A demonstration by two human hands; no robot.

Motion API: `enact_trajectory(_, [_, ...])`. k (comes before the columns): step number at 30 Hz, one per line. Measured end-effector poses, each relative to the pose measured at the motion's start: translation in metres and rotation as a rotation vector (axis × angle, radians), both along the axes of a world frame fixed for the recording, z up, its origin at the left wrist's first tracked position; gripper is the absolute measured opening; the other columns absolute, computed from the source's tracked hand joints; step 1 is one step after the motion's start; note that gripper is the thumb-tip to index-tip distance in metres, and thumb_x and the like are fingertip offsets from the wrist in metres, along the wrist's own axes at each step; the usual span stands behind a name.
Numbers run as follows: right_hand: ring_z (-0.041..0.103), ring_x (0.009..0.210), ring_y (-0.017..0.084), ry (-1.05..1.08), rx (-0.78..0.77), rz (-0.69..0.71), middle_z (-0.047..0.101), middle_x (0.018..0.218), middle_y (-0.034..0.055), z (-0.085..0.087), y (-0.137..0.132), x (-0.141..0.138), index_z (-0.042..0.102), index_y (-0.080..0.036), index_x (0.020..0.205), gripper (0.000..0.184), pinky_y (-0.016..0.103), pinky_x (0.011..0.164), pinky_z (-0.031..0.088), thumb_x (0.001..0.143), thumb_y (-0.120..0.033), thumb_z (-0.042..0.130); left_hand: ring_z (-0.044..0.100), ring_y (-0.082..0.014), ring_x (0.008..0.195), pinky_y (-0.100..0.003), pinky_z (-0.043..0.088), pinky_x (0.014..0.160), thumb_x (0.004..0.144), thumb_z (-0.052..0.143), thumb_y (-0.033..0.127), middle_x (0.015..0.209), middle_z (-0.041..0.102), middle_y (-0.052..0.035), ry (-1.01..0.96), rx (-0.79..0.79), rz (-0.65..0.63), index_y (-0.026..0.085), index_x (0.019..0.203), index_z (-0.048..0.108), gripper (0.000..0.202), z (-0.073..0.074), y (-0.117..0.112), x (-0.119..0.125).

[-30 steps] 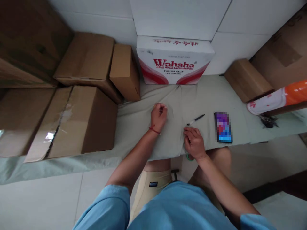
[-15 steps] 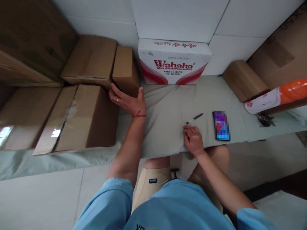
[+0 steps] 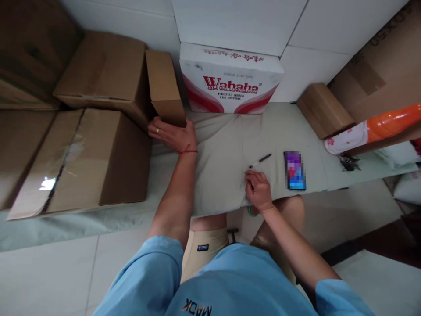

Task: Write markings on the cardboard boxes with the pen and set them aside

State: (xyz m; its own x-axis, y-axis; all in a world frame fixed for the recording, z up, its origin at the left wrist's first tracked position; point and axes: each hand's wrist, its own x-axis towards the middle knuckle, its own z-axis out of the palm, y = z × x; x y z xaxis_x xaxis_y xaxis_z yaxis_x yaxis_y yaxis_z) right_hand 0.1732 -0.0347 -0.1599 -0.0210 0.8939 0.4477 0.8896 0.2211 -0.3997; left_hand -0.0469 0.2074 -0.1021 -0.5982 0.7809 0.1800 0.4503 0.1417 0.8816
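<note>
My left hand (image 3: 173, 135) is closed around the lower front end of a narrow brown cardboard box (image 3: 164, 81). Its thumb is on the box's right side, and the other fingers reach round to the left, where their tips are partly hidden. My right hand (image 3: 259, 189) rests at the front of the cloth-covered table (image 3: 220, 175) with fingers curled together; whatever may be inside them is hidden. A black-and-white pen (image 3: 260, 161) lies just beyond those fingers. Right of that hand lies a phone (image 3: 295, 170) with a blurred screen.
Larger cardboard boxes (image 3: 101, 70) crowd the left side. A white and red Wahaha carton (image 3: 230, 83) stands against the wall. To the right are a small brown box (image 3: 324, 109), an orange-and-white roll (image 3: 371, 131) and keys (image 3: 350, 162). A green ring (image 3: 252, 211) shows below the table edge.
My left hand's fingers have closed onto the narrow box, whose front end has shifted slightly right, widening the gap beside the larger box. My right hand stays put; the whole view has shifted a little.
</note>
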Motion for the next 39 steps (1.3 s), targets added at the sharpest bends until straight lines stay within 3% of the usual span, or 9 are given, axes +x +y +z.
enact_trajectory(5, [0.067, 0.101, 0.026, 0.004, 0.011, -0.005, 0.079, 0.119, 0.0102, 0.000, -0.001, -0.001, 0.073, -0.020, 0.102, 0.027, 0.045, 0.094, 0.060, 0.089, -0.005, 0.055, 0.037, -0.0355, 0.154, -0.050, 0.028, 0.136, 0.078, 0.080, 0.011, 0.156, 0.039, -0.0285, 0.015, 0.071, -0.015, 0.005, 0.143, 0.033, 0.081, 0.001, -0.017, -0.009])
enact_trajectory(11, [0.067, 0.102, 0.026, 0.028, 0.013, 0.002, 0.079, 0.119, 0.0108, 0.000, -0.001, 0.000, 0.073, -0.019, 0.102, 0.025, 0.045, 0.094, 0.059, 0.090, -0.007, 0.055, 0.059, -0.0282, 0.131, -0.044, 0.051, 0.117, 0.072, 0.073, 0.023, 0.136, 0.056, -0.0124, -0.023, 0.275, 0.017, 0.023, 0.128, 0.043, 0.063, -0.005, -0.066, -0.052])
enact_trajectory(15, [0.067, 0.103, 0.027, 0.039, 0.020, 0.000, 0.078, 0.119, 0.0115, 0.000, -0.002, 0.000, 0.073, -0.020, 0.101, 0.024, 0.046, 0.094, 0.059, 0.091, -0.007, 0.055, 0.063, -0.0238, 0.118, -0.036, 0.054, 0.104, 0.075, 0.067, 0.037, 0.122, 0.060, -0.0057, -0.441, 0.393, -0.159, 0.026, 0.119, 0.050, 0.048, -0.022, -0.094, -0.065])
enact_trajectory(17, [0.066, 0.104, 0.028, 0.043, 0.027, -0.044, 0.077, 0.119, 0.0121, 0.000, -0.002, 0.000, 0.073, -0.020, 0.103, 0.025, 0.047, 0.095, 0.058, 0.091, -0.008, 0.055, 0.066, -0.0225, 0.108, -0.034, 0.056, 0.095, 0.079, 0.067, 0.044, 0.113, 0.064, -0.0041, -0.646, 0.298, -0.304, 0.026, 0.115, 0.054, 0.042, -0.032, -0.103, -0.062])
enact_trajectory(20, [0.065, 0.106, 0.030, 0.058, 0.036, -0.132, 0.075, 0.121, 0.0144, -0.002, -0.003, 0.001, 0.072, -0.019, 0.110, 0.028, 0.049, 0.096, 0.058, 0.089, -0.010, 0.056, 0.068, -0.0225, 0.091, -0.033, 0.057, 0.080, 0.078, 0.072, 0.052, 0.101, 0.068, -0.0048, -0.744, 0.141, -0.517, 0.024, 0.104, 0.062, 0.040, -0.046, -0.112, -0.051])
enact_trajectory(24, [0.064, 0.105, 0.030, 0.052, 0.030, -0.144, 0.073, 0.117, 0.0154, -0.004, -0.004, 0.002, 0.070, -0.018, 0.115, 0.033, 0.046, 0.090, 0.058, 0.083, -0.013, 0.061, 0.068, -0.0214, 0.094, -0.031, 0.055, 0.084, 0.072, 0.082, 0.050, 0.101, 0.070, -0.0042, -0.719, 0.123, -0.704, 0.023, 0.103, 0.067, 0.043, -0.054, -0.119, -0.043])
enact_trajectory(31, [0.065, 0.097, 0.029, 0.045, -0.001, -0.110, 0.072, 0.104, 0.0119, -0.007, -0.005, 0.005, 0.070, -0.021, 0.103, 0.034, 0.044, 0.085, 0.059, 0.074, -0.009, 0.058, 0.068, -0.0213, 0.099, -0.030, 0.053, 0.088, 0.080, 0.082, 0.057, 0.106, 0.071, -0.0050, -0.704, 0.142, -0.780, 0.023, 0.109, 0.069, 0.046, -0.052, -0.122, -0.045])
enact_trajectory(36, [0.071, 0.114, 0.035, 0.169, 0.110, -0.180, 0.073, 0.124, 0.0181, -0.022, -0.008, 0.009, 0.063, -0.018, 0.135, 0.055, 0.053, 0.094, 0.063, 0.080, -0.020, 0.065, 0.071, -0.0295, 0.120, -0.042, 0.056, 0.103, 0.085, 0.076, 0.075, 0.125, 0.074, -0.0109, -0.787, 0.152, -0.908, 0.027, 0.132, 0.072, 0.067, -0.046, -0.128, -0.044])
enact_trajectory(39, [0.073, 0.118, 0.036, 0.203, 0.134, -0.180, 0.076, 0.123, 0.0180, -0.027, -0.008, 0.011, 0.067, -0.019, 0.133, 0.048, 0.056, 0.098, 0.063, 0.085, -0.026, 0.068, 0.066, -0.0333, 0.137, -0.049, 0.053, 0.116, 0.084, 0.079, 0.072, 0.143, 0.072, -0.0112, -0.876, 0.107, -1.028, 0.033, 0.142, 0.072, 0.070, -0.043, -0.136, -0.041])
